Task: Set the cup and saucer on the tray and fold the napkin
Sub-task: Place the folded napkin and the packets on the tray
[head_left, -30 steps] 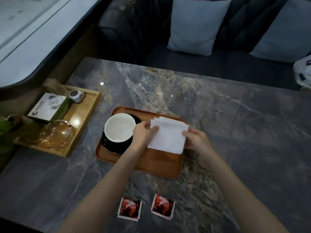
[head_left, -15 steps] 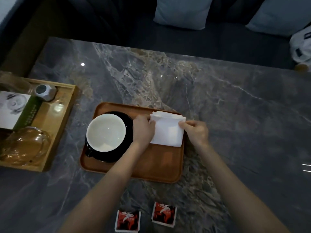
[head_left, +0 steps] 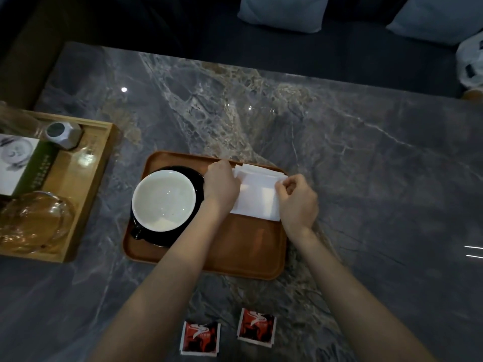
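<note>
On the tray [head_left: 243,249] sit cup [head_left: 164,199], saucer [head_left: 194,178], and napkin [head_left: 257,198] pinched by both hands [head_left: 261,192].

- The near half of the tray [head_left: 235,254] lies bare, between the two forearms.
- The cup [head_left: 164,199] fills the tray's left side, and the napkin [head_left: 257,197] its far right.
- The surface [head_left: 379,184] right of the tray is open.
- Two red packets [head_left: 201,338] lie near the front edge.
- The wooden tray [head_left: 86,194] blocks the left.
</note>
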`<state>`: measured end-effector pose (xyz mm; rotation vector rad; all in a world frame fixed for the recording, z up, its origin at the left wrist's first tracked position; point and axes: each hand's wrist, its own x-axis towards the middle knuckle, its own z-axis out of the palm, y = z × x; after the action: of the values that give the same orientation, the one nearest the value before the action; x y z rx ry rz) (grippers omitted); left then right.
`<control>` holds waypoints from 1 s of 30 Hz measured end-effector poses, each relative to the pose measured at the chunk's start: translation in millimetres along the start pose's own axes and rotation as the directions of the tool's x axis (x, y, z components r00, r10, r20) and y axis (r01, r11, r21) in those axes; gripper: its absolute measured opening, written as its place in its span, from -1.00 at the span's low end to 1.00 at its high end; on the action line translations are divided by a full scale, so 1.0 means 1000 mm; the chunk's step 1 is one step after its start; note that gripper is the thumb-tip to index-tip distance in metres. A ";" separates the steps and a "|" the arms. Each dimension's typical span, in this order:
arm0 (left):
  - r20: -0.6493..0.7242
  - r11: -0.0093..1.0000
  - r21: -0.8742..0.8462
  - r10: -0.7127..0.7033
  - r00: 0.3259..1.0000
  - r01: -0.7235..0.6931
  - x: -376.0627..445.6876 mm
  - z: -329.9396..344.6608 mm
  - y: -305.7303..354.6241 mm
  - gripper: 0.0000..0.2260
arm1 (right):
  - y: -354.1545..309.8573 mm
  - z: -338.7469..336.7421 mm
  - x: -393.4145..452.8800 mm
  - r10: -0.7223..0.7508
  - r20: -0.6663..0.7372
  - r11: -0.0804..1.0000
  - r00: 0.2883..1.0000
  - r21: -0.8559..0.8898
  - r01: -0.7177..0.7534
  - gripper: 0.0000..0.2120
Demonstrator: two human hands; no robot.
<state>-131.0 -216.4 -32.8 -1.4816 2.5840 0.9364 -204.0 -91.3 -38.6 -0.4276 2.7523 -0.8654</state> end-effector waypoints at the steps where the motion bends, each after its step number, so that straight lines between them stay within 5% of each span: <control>1: 0.004 1.000 0.015 0.002 1.000 -0.002 0.000 -0.001 0.002 -0.78 | -0.001 0.001 -0.002 -0.047 0.011 0.998 0.999 -0.048 0.047 -0.86; 5: -0.011 0.994 0.063 0.095 0.995 -0.094 -0.008 -0.005 0.005 -0.74 | -0.004 -0.005 -0.004 -0.121 0.082 0.983 0.989 -0.128 0.131 -0.78; 12: -0.052 0.921 0.099 0.382 0.923 -0.376 -0.053 -0.015 -0.012 -0.78 | -0.001 -0.036 -0.019 -0.130 0.442 0.976 0.888 -0.103 0.194 -0.65; 18: 0.030 0.887 0.025 0.461 0.887 -0.462 -0.109 -0.040 -0.046 -0.76 | 0.008 -0.062 -0.080 -0.343 0.424 0.931 0.838 0.036 0.363 -0.74; 22: -0.048 0.849 0.067 0.528 0.848 -0.525 -0.155 -0.044 -0.077 -0.65 | 0.035 -0.054 -0.127 -0.503 0.424 0.853 0.753 0.102 0.512 -0.84; 30: 0.118 0.848 0.182 0.484 0.867 -0.498 -0.222 -0.007 -0.147 -0.54 | 0.095 -0.035 -0.195 -0.528 0.468 0.717 0.708 -0.201 0.667 -0.63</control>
<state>109.5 -101.2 -31.5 -0.7277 2.9571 0.6898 -52.2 67.9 -42.0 -1.4821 2.3834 -0.3043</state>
